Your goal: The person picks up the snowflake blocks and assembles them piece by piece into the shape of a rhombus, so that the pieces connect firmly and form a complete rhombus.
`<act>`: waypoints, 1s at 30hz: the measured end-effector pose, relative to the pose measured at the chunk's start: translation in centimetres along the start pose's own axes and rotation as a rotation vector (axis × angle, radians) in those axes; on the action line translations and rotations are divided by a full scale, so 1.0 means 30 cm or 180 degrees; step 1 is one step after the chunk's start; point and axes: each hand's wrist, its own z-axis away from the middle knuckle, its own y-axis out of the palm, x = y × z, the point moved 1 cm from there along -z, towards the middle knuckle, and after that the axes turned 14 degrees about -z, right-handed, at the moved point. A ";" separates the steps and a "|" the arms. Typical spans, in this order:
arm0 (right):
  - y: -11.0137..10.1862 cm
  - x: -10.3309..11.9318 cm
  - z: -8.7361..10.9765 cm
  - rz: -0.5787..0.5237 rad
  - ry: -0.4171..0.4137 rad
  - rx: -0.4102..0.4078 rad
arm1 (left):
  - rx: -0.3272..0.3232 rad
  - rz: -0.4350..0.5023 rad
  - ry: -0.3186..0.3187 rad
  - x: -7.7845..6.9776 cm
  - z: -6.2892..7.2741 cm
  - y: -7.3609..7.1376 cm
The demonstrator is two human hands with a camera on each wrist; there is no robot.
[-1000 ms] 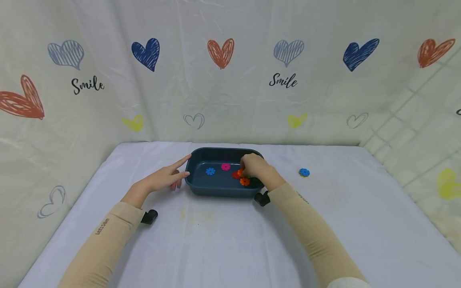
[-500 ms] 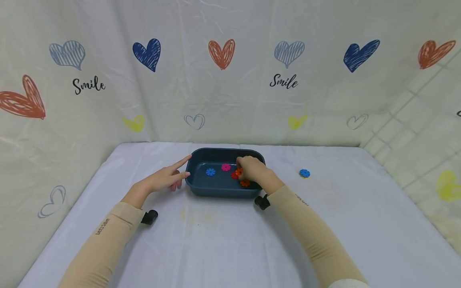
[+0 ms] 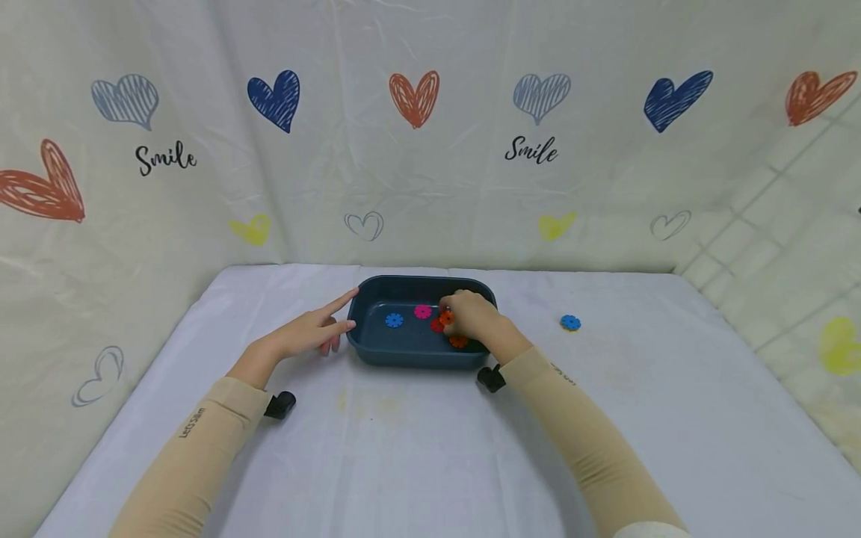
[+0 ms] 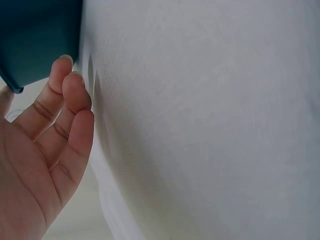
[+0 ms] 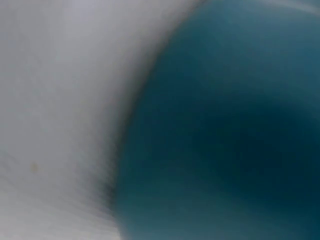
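Note:
A dark blue plastic bin (image 3: 417,360) stands on the white table. My left hand (image 3: 299,332) is at its left end, index finger and thumb stretched out to touch the rim; the left wrist view shows the other fingers loosely bent beside the wall. My right hand (image 3: 474,315) reaches into the bin's right half and pinches an orange flower-shaped disc (image 3: 447,318). Close under it lies a red disc (image 3: 437,326), with another orange disc (image 3: 459,341) nearer the front wall. A pink disc (image 3: 422,311) and a blue disc (image 3: 394,320) lie farther left on the bin floor.
To the right of the bin, a blue disc (image 3: 570,323) lies on the white tablecloth (image 3: 646,388) with a yellow edge showing under it. A curtain printed with hearts (image 3: 413,99) hangs behind the table. The right wrist view holds mostly the blurred bin wall (image 5: 220,140).
My right hand has shifted slightly left inside the bin, and the orange disc at its fingertips has come up a little. The left hand stays at the rim.

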 end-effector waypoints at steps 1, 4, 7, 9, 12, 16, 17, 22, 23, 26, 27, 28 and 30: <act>0.000 -0.001 0.001 -0.0041 0.0002 -0.0007 | 0.0005 0.0000 -0.0004 0.000 0.000 0.000; -0.005 -0.004 0.001 -0.0216 0.0026 -0.0015 | 0.0010 0.0001 -0.0013 -0.001 0.001 0.000; -0.010 -0.004 0.001 -0.0403 0.0092 0.0005 | 0.0006 0.0001 -0.0014 0.001 0.001 0.002; -0.012 -0.004 0.002 -0.0498 0.0168 0.0035 | 0.0006 0.0007 -0.0007 0.003 0.000 0.004; -0.012 -0.003 0.001 -0.0575 0.0262 0.0079 | 0.0009 0.0016 0.0000 0.006 -0.001 0.006; -0.014 -0.006 -0.005 -0.0612 0.0286 0.0095 | 0.0001 0.0018 0.0013 0.011 -0.003 0.007; -0.014 -0.008 -0.006 -0.0630 0.0275 0.0091 | -0.0004 0.0016 0.0019 0.012 -0.004 0.008; -0.022 -0.013 -0.005 -0.0812 0.0155 0.0019 | -0.0018 0.0005 0.0043 0.015 -0.008 0.009; -0.024 -0.012 -0.002 -0.0860 0.0131 -0.0006 | -0.0020 0.0004 0.0046 0.015 -0.008 0.010; -0.035 -0.010 0.008 -0.1005 0.0070 -0.0093 | -0.0020 -0.0005 0.0037 0.014 -0.007 0.008; -0.038 -0.009 0.011 -0.1029 0.0043 -0.0124 | -0.0020 -0.0006 0.0030 0.013 -0.006 0.008; -0.042 -0.008 0.015 -0.1040 0.0015 -0.0153 | -0.0023 -0.0010 0.0024 0.012 -0.005 0.007; -0.048 -0.008 0.021 -0.1051 -0.0040 -0.0201 | -0.0023 -0.0012 0.0016 0.011 -0.004 0.005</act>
